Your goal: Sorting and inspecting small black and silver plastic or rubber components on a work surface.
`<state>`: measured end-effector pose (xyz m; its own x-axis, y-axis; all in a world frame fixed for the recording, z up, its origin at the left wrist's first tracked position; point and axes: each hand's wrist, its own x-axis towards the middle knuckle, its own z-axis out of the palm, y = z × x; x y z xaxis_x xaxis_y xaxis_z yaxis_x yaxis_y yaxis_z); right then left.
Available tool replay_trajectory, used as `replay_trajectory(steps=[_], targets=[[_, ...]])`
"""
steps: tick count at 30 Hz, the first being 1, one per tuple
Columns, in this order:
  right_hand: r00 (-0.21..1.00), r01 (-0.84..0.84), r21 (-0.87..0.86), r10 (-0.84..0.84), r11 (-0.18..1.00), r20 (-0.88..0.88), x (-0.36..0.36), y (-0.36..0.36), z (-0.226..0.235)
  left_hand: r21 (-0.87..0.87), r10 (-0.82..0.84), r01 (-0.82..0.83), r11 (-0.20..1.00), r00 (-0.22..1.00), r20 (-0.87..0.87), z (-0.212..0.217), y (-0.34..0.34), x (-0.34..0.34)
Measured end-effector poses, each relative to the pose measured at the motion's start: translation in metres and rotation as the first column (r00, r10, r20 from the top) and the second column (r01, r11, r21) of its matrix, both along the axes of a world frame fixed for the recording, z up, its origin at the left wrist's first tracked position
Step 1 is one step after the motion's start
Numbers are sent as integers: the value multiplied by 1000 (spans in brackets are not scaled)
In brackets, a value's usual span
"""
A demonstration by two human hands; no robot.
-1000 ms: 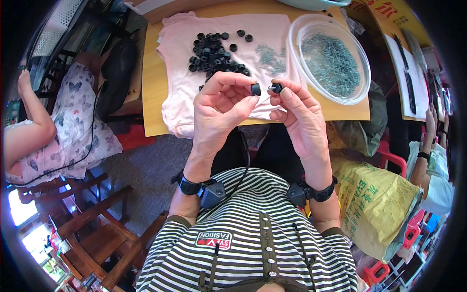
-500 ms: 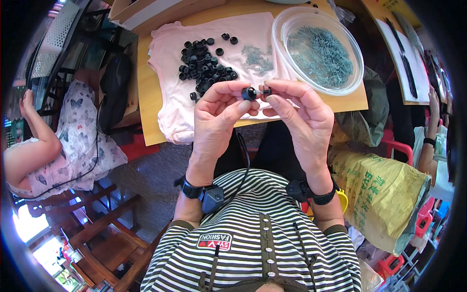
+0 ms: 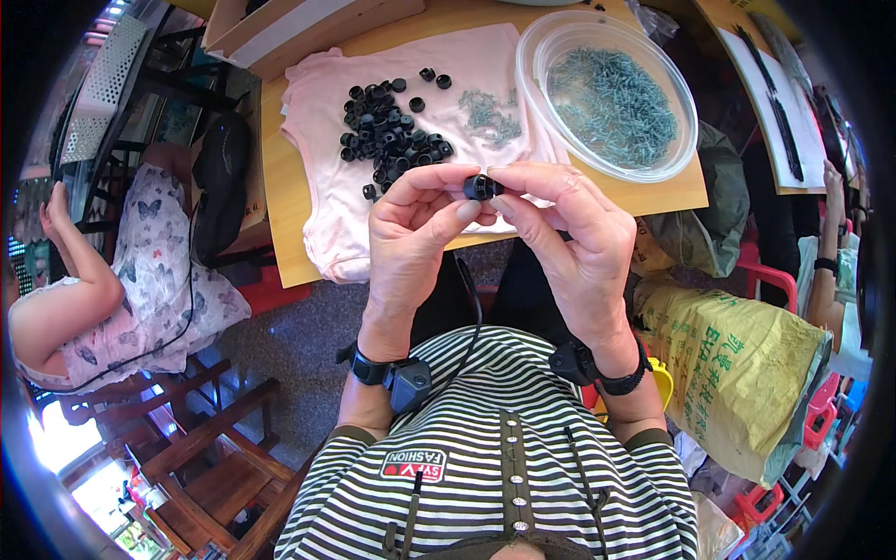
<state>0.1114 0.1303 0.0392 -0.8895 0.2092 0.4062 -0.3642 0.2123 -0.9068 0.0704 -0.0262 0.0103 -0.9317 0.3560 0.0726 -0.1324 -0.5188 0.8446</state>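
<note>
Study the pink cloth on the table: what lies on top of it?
On the pink cloth lie a heap of black round pieces and a scatter of grey metal pieces. What's beneath the heap or behind the left hand is hidden.

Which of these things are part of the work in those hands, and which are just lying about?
Seemingly part of the work:
- black piece between the left hand and right hand
- black caps
- loose metal pieces
- clear tub of similar pieces
- pink cloth underneath

Seemingly just about:
- yellow sack
- wooden chair
- cardboard box
</note>
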Motion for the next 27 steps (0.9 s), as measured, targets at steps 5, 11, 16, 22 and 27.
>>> replay_trajectory(steps=[5,11,16,22,27], targets=[[999,-8,-110,12,994,33,0,1,-8,-68,20,-24,997,998,-52,6,3,2],[999,1,-116,3,993,37,2,1,-11,-97,1,-6,995,999,-49,6,2,2],[993,-53,-213,74,976,91,1,2,-15,-69,-12,9,998,999,-42,5,2,3],[985,-67,-297,111,953,132,1,2,-15,-179,25,-41,983,995,-93,1,4,4],[995,-66,-204,80,977,61,-3,5,-18,-183,28,-46,982,995,-98,1,8,3]])
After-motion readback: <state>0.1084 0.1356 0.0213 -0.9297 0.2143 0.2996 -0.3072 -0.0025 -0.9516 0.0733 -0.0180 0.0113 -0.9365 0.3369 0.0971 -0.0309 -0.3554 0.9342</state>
